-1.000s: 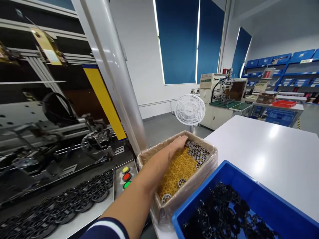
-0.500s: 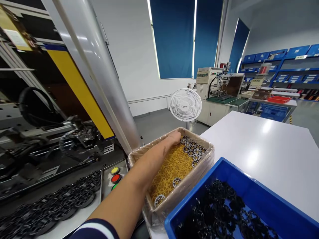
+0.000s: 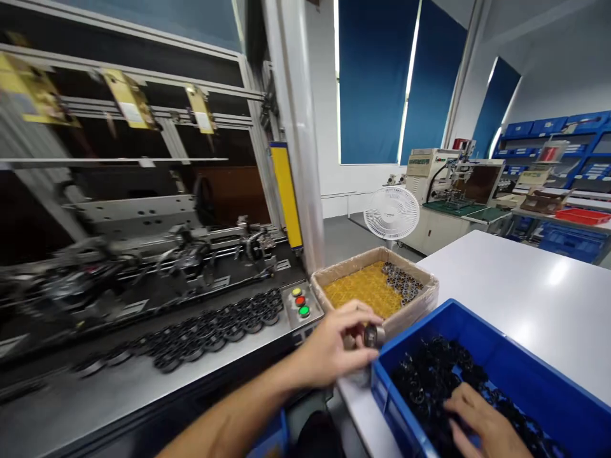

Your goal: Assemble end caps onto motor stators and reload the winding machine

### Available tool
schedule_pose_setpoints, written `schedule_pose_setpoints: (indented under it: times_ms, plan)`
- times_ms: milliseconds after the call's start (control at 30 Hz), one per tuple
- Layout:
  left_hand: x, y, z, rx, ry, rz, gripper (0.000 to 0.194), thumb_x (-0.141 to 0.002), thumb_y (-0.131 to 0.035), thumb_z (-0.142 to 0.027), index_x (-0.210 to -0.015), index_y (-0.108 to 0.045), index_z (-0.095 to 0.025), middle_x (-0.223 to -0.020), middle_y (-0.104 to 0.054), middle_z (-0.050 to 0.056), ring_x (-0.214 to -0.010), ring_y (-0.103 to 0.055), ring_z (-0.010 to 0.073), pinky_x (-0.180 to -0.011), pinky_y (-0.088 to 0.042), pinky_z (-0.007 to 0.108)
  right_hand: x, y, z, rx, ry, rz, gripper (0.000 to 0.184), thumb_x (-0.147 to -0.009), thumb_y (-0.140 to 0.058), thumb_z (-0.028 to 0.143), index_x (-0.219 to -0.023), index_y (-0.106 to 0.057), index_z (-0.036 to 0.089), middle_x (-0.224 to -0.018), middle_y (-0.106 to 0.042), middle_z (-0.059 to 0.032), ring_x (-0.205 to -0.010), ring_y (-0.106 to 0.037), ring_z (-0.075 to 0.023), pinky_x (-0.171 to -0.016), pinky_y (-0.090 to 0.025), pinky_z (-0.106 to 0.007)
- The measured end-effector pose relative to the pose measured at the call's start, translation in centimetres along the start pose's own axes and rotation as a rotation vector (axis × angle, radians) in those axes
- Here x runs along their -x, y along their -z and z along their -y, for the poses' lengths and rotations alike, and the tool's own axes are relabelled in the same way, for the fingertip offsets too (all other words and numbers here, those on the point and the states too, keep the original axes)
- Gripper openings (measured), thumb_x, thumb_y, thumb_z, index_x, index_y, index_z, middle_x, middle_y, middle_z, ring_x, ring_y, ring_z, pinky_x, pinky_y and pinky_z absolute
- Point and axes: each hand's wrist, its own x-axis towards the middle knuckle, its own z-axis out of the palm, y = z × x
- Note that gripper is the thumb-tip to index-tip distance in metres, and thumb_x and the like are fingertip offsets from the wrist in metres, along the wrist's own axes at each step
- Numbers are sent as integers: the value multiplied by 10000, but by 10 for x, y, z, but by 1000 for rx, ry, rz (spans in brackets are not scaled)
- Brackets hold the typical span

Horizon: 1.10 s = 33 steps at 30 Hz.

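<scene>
My left hand (image 3: 329, 346) is curled beside the near corner of the blue bin. Its thumb and fingers grip a short metal ring (image 3: 375, 336) with a dark inside, and another metallic piece shows partly within the curled fingers. Low inside the blue bin (image 3: 518, 353), my right hand (image 3: 484, 420) reaches over a heap of black ring-shaped parts (image 3: 429, 362). Its thumb and fingers are apart, with the tips at the black parts. Behind my left hand stands a plastic-lined carton (image 3: 410, 315) with a yellow layer (image 3: 365, 286) and grey metal rings (image 3: 403, 282) at its far right.
Rows of black ring parts (image 3: 214, 331) lie on the machine's metal ledge (image 3: 119, 407) at left. A button panel (image 3: 291, 312) sits at its right end, near a slanting post (image 3: 305, 127). A white table (image 3: 496, 273) extends right; a fan (image 3: 391, 213) stands behind the carton.
My left hand has come out of the carton toward me and now holds a metal ring. My right hand has appeared in the blue bin. The view has swung left, showing more of the machine.
</scene>
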Motion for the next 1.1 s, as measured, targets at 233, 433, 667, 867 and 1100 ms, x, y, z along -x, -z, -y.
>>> schedule_pose_setpoints:
  times_ms: [233, 433, 667, 867, 1100]
  plan:
    - [132, -41, -34, 840, 137, -162, 421, -774, -785, -177, -1185, -702, -223, -1120, -668, 95, -876, -655, 148, -810, -541, 270, -28, 36, 95, -171, 138, -237, 101, -909, -598, 165, -1001, -626, 196, -935, -625, -52, -733, -620, -138, -645, -530, -245]
    - [154, -67, -49, 1010, 99, -246, 411, -680, -850, -97, -1060, -751, -220, -1179, -695, 83, -853, -694, 133, -815, -572, 263, -15, 46, 181, -410, 314, -227, 269, -865, -582, 0, -1086, -603, 151, -962, -601, -80, -896, -606, -163, -744, -528, -287]
    - [161, -93, -53, 1044, 166, -206, 545, -522, -928, -83, -1033, -754, -160, -843, -746, 32, -757, -685, 114, -757, -562, 200, 2, 44, 188, -460, 373, -193, 349, -843, -565, -48, -1133, -591, 144, -991, -579, -95, -929, -585, -181, -739, -535, -323]
    - [158, -99, -47, 1053, 142, -239, 535, -528, -943, -153, -1024, -741, -149, -904, -763, 65, -817, -721, 168, -794, -585, 263, -1, 47, 187, -423, 432, -204, 390, -822, -544, -65, -1156, -591, 130, -978, -586, -99, -931, -593, -197, -759, -541, -340]
    - [155, -96, -45, 1067, 147, -234, 510, -564, -926, -120, -1035, -736, -169, -932, -779, 55, -874, -740, 166, -819, -573, 231, 1, 39, 176, -337, 460, -187, 475, -822, -572, 8, -1280, -520, 122, -1093, -586, -135, -1044, -586, -237, -844, -560, -378]
